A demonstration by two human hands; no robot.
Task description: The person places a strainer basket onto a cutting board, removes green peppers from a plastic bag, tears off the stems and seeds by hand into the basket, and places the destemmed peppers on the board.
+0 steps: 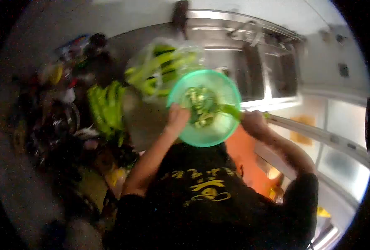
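A green plastic bowl (208,138) is held in front of my body, with chopped pale and dark green pieces (201,106) in its bottom. My left hand (179,117) grips the bowl's left rim, fingers wrapped over the edge. At the right rim, my right hand (253,123) is closed around a long green vegetable (231,111), whose near end reaches over the inside of the bowl. Motion blur hides the fingertips of both hands.
A clear plastic bag of long green vegetables (164,68) lies behind the bowl. More green vegetables (107,107) rest to the left, beside dark clutter (56,121). A metal double sink (251,71) with a faucet (256,33) stands at the back right.
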